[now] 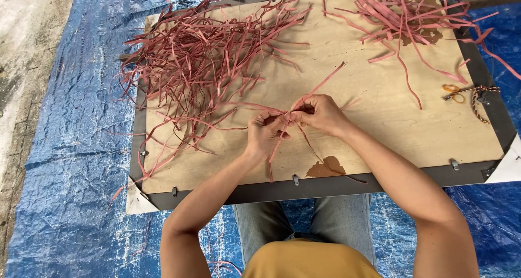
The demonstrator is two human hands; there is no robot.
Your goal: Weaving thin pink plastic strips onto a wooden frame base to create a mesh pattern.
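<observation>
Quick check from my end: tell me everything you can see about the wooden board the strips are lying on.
The wooden board is a flat sheet of pale plywood in a dark frame with small metal clips along the near edge. It lies on a blue tarp. Two heaps of pink strips cover its far side; small scissors lie near its right edge. A brown stain marks the near edge. Both hands, left hand and right hand, work above its middle.

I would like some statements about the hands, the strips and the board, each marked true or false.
1. Both hands, left hand and right hand, pinch pink strips between them. True.
2. The wooden board lies on a green carpet. False: on a blue tarp.
3. The bigger pile of strips lies on the board's left part. True.
4. The scissors are in the right hand. False: they lie by the board's right edge.
</observation>
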